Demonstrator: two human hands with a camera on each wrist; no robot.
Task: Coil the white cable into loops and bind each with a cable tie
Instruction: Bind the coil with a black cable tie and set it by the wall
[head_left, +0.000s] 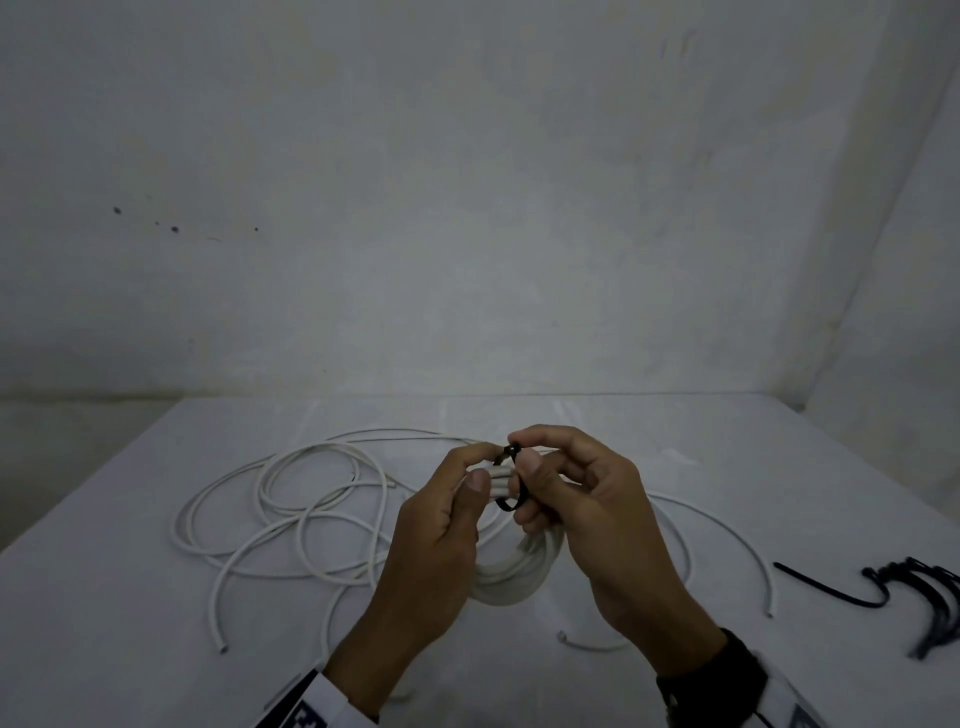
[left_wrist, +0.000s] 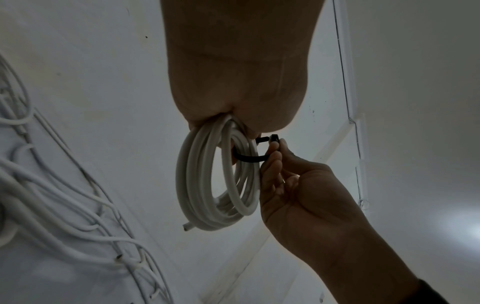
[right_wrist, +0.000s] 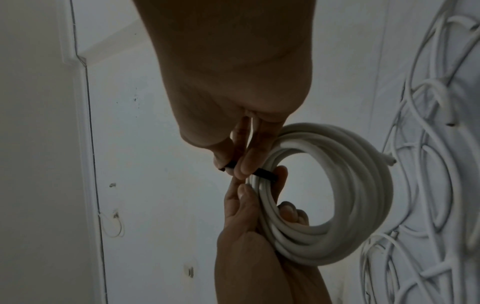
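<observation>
Both hands are raised over the bench (head_left: 156, 649): the coiled white cable (head_left: 519, 577) is grasped by the left hand (head_left: 431, 540), while the black cable tie (head_left: 511, 480), wrapped across the bundle, is pinched at its head by the right hand (head_left: 597, 519) beside it.

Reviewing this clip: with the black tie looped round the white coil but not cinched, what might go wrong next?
1. The black cable tie sits loose round the coiled white cable; only the left hand grips the coil, so turns may spring apart.
2. The right hand pinches the tie near its head with fingertips only; it may slip.
3. The coil's cut end sticks out below the tie and may stay unbound.
</observation>
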